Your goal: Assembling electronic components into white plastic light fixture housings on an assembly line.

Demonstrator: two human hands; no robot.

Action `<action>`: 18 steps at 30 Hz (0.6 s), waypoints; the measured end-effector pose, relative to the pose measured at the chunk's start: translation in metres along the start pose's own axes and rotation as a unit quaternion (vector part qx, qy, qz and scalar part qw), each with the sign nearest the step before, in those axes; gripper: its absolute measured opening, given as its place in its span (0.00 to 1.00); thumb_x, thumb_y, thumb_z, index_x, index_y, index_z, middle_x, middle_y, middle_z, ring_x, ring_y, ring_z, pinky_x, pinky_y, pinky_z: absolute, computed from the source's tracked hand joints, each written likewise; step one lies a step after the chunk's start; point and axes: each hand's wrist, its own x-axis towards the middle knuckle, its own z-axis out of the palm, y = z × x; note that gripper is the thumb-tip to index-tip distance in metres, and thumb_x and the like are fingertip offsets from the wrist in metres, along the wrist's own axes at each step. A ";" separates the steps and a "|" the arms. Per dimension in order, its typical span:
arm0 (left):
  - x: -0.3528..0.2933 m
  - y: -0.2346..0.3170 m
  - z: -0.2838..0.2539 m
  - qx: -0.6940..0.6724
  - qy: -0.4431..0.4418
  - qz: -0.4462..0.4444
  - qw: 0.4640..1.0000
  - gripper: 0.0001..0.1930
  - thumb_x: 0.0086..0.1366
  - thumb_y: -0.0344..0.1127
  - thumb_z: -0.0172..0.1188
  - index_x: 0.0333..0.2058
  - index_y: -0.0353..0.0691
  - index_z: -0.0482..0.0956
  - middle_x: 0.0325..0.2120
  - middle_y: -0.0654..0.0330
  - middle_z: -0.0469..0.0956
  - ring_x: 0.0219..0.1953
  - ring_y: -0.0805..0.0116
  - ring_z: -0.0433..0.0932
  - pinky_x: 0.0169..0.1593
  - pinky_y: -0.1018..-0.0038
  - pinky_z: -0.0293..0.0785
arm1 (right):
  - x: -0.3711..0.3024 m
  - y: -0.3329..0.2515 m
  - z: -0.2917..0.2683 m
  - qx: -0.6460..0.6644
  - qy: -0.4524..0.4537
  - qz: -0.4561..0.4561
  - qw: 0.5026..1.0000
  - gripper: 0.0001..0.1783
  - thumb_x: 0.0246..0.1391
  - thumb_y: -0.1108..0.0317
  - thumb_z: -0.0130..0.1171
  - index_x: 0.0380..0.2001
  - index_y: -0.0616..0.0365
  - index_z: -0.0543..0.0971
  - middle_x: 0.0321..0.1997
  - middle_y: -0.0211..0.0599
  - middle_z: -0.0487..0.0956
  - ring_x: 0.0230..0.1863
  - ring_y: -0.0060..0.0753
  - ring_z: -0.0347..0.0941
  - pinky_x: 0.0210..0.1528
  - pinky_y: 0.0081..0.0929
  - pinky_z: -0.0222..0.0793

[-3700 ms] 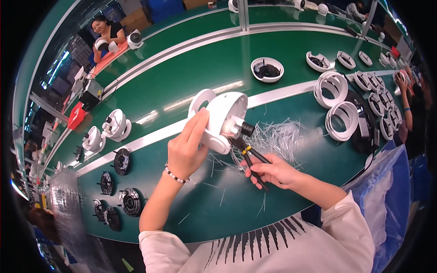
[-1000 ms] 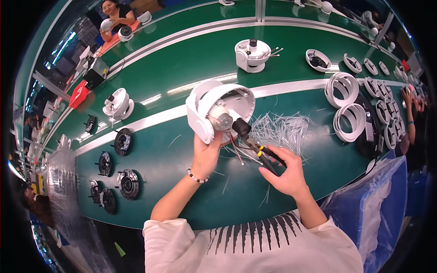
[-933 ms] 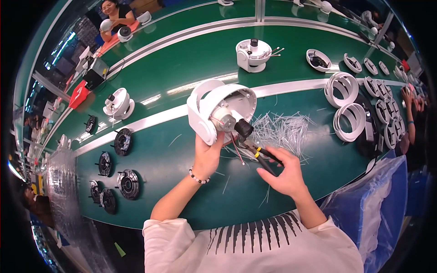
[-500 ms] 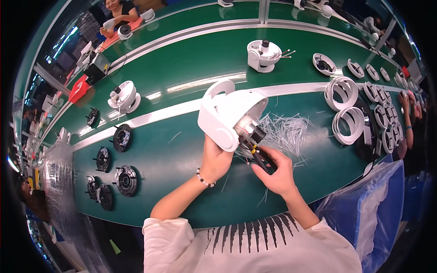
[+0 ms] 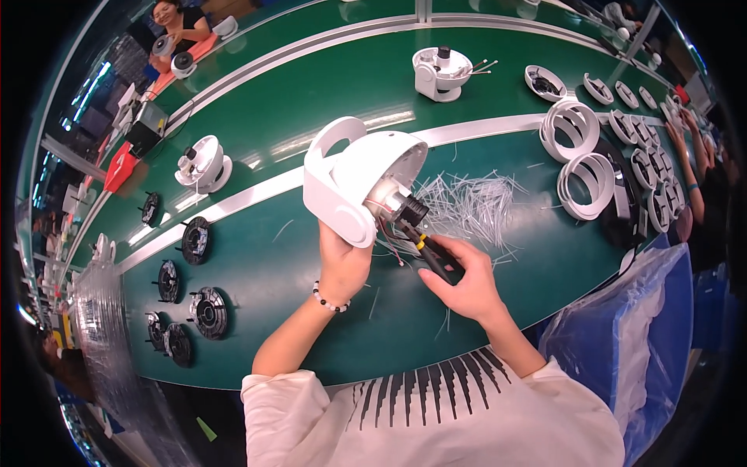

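Housing (image 5: pixel 372 162) is held from below by left hand (image 5: pixel 342 263); pliers (image 5: pixel 438 259) are gripped in right hand (image 5: pixel 469 282), white strips (image 5: pixel 476 204) heaped beyond it.

Passable between left hand (image 5: pixel 345 268) and black discs (image 5: pixel 214 313). Blocked beyond pliers (image 5: pixel 436 258) by white strips (image 5: pixel 471 206), farther right by rings (image 5: pixel 566 193).

Mid-frame, the camera housing (image 5: pixel 350 173) is white, its lens (image 5: pixel 413 208) black; the pliers (image 5: pixel 436 261) are black with yellow bands (image 5: pixel 422 242). The worktop (image 5: pixel 264 300) is green, the bracelet beads (image 5: pixel 330 303) black and white. At the bottom, jagged black stripes (image 5: pixel 434 389) mark a white shirt (image 5: pixel 467 440).
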 end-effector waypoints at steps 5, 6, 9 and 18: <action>0.002 0.005 0.005 0.067 -0.054 0.048 0.995 0.27 0.55 0.23 0.49 0.53 0.33 0.49 0.46 0.59 0.60 0.45 0.73 0.63 0.46 0.78 0.64 | 0.006 -0.001 -0.002 -0.061 0.012 -0.037 0.997 0.26 0.33 0.67 0.63 0.39 0.67 0.71 0.34 0.42 0.74 0.33 0.31 0.72 0.37 0.22 0.67; 0.003 0.009 0.005 0.107 -0.051 0.062 0.991 0.29 0.54 0.24 0.50 0.54 0.33 0.48 0.47 0.59 0.59 0.45 0.74 0.63 0.46 0.79 0.63 | 0.006 -0.002 -0.001 -0.061 0.012 -0.041 0.997 0.25 0.33 0.67 0.63 0.38 0.67 0.71 0.34 0.43 0.74 0.33 0.32 0.72 0.37 0.23 0.67; 0.000 0.016 0.009 0.087 -0.010 0.071 0.994 0.33 0.46 0.26 0.55 0.52 0.27 0.52 0.49 0.49 0.61 0.51 0.61 0.62 0.54 0.71 0.55 | 0.004 -0.009 0.004 -0.068 0.034 -0.063 0.995 0.24 0.32 0.65 0.63 0.36 0.66 0.72 0.30 0.45 0.73 0.31 0.45 0.70 0.35 0.31 0.66; 0.002 0.005 0.001 0.069 -0.040 0.083 0.993 0.28 0.47 0.24 0.54 0.48 0.29 0.56 0.46 0.51 0.62 0.49 0.62 0.62 0.51 0.71 0.56 | 0.004 0.003 0.013 -0.048 0.041 -0.059 0.996 0.26 0.30 0.65 0.64 0.36 0.66 0.72 0.32 0.47 0.73 0.33 0.44 0.72 0.37 0.30 0.67</action>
